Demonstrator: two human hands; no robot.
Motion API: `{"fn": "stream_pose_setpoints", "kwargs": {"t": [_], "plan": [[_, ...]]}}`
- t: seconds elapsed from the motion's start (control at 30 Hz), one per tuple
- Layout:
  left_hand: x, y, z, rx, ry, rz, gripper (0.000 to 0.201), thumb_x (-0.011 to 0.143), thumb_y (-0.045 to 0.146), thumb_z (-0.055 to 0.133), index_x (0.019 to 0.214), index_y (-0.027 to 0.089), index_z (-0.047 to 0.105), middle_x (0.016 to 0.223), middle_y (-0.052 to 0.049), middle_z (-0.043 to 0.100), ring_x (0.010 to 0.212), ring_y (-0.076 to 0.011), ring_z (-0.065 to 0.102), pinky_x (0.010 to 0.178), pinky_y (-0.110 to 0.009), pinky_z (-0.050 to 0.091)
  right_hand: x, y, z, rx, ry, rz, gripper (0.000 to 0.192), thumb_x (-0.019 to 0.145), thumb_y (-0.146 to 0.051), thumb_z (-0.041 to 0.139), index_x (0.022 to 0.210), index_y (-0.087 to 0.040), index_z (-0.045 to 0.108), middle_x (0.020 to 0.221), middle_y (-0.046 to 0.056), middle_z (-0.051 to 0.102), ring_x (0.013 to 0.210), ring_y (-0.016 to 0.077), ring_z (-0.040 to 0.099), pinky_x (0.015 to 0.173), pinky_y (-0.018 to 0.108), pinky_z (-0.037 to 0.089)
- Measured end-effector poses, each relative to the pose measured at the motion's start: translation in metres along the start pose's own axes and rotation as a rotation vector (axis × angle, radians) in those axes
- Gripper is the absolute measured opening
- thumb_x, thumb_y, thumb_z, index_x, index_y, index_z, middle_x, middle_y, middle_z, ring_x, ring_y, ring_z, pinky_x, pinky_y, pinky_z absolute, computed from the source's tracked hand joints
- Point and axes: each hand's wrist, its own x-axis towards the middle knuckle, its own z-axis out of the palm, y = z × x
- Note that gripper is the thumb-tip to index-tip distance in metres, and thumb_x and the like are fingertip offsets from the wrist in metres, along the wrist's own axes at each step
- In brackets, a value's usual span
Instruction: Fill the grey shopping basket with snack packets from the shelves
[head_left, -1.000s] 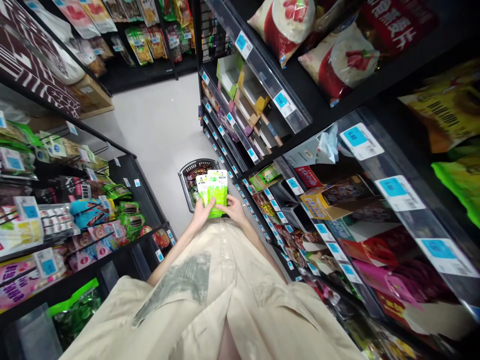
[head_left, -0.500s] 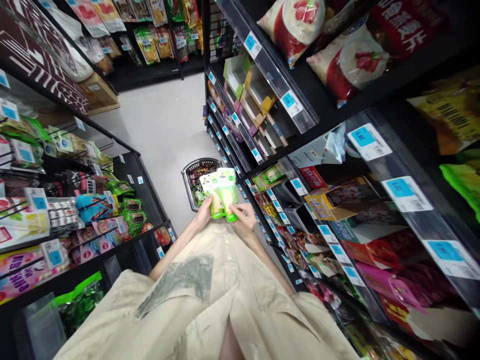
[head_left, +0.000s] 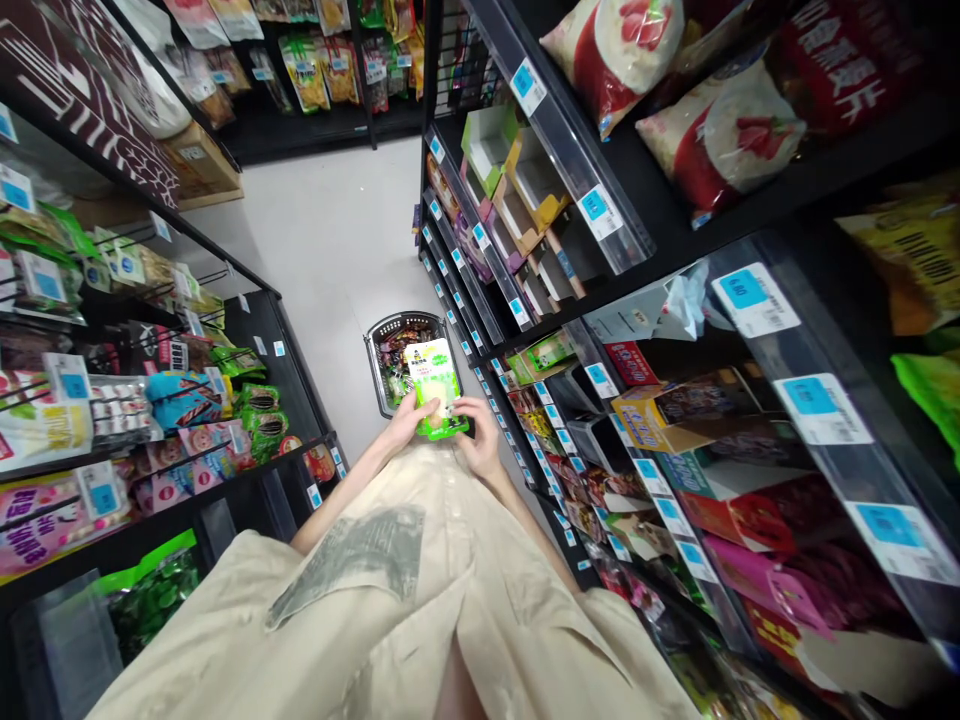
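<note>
A green-and-white snack packet (head_left: pixel 441 372) is held upright in front of my waist, its pale top edge pointing away from me. My left hand (head_left: pixel 405 422) grips its lower left side, with the thumb across the front. At the lower right edge, the fingers of my right hand (head_left: pixel 478 433) are closed on the packet. Whether a second packet lies behind the first is hidden. Beyond and below my hands, a black shopping basket (head_left: pixel 370 362) holds several dark and green wrapped items; the packet covers part of it.
On the left, a shelf rack (head_left: pixel 296 375) carries hanging bags of sweets. Tall shelves (head_left: pixel 637 250) with price tags and opened cartons (head_left: pixel 517 190) close in on the right. Grey floor (head_left: pixel 322 220) runs ahead to another rack of bagged snacks (head_left: pixel 315 75).
Two packets, held side by side and fanned apart, have come together so that only one shows. My right hand has shifted slightly on the edge. The view has shifted a little.
</note>
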Motion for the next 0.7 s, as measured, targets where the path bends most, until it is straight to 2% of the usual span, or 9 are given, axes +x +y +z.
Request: {"fn": "stream_pose_setpoints", "kwargs": {"t": [0.07,0.13,0.2,0.27,0.33,0.5,0.7], "plan": [[0.002,-0.001,-0.003,0.079,-0.020,-0.003,0.069,0.066,0.047,0.093,0.121,0.014,0.070,0.121,-0.015,0.076,0.112,-0.0331,0.071,0.098,-0.043,0.056,0.008,0.003,-0.003,0.135,0.183,0.198,0.038,0.087,-0.036,0.062,0.123,-0.023,0.067,0.127,0.014,0.067,0.110,0.0281,0.066,0.088,0.043,0.058],[0.002,-0.001,-0.004,0.167,-0.044,-0.012,0.066,0.064,0.046,0.094,0.117,0.012,0.072,0.119,-0.016,0.077,0.108,-0.0335,0.072,0.094,-0.041,0.057,0.018,0.007,-0.006,0.248,0.243,0.365,0.048,0.087,-0.046,0.068,0.128,-0.022,0.065,0.128,0.015,0.068,0.105,0.0258,0.068,0.083,0.038,0.059],[0.001,0.001,-0.001,0.230,-0.086,-0.023,0.066,0.064,0.045,0.094,0.117,0.012,0.072,0.118,-0.016,0.077,0.105,-0.0329,0.073,0.088,-0.039,0.059,0.027,0.010,-0.010,0.330,0.148,0.489,0.050,0.081,-0.051,0.077,0.121,-0.021,0.070,0.122,0.013,0.074,0.101,0.0256,0.071,0.084,0.038,0.060],[-0.001,0.003,0.003,0.261,-0.126,-0.027,0.066,0.064,0.044,0.094,0.118,0.013,0.072,0.116,-0.015,0.078,0.101,-0.0319,0.074,0.084,-0.037,0.059,0.033,0.009,-0.011,0.373,0.032,0.562,0.047,0.072,-0.051,0.087,0.105,-0.020,0.076,0.111,0.011,0.078,0.097,0.0274,0.073,0.086,0.040,0.061],[-0.002,0.005,0.006,0.284,-0.138,-0.018,0.066,0.064,0.044,0.094,0.118,0.013,0.072,0.116,-0.015,0.078,0.099,-0.0310,0.074,0.083,-0.036,0.060,0.036,0.007,-0.011,0.378,0.000,0.600,0.046,0.064,-0.050,0.093,0.094,-0.019,0.079,0.103,0.009,0.081,0.092,0.0290,0.075,0.085,0.042,0.062],[0.000,0.006,0.006,0.331,-0.117,-0.006,0.065,0.063,0.044,0.094,0.116,0.012,0.073,0.111,-0.014,0.079,0.095,-0.0300,0.075,0.081,-0.036,0.061,0.038,0.005,-0.008,0.371,0.078,0.636,0.048,0.055,-0.048,0.099,0.089,-0.019,0.081,0.097,0.008,0.083,0.086,0.0294,0.077,0.079,0.043,0.063],[0.002,0.003,0.005,0.384,-0.060,0.022,0.064,0.061,0.048,0.094,0.110,0.012,0.074,0.106,-0.013,0.079,0.092,-0.0289,0.074,0.078,-0.035,0.060,0.036,0.003,-0.007,0.401,0.106,0.617,0.044,0.059,-0.047,0.097,0.089,-0.019,0.081,0.092,0.008,0.082,0.087,0.0284,0.077,0.081,0.041,0.063]]}}
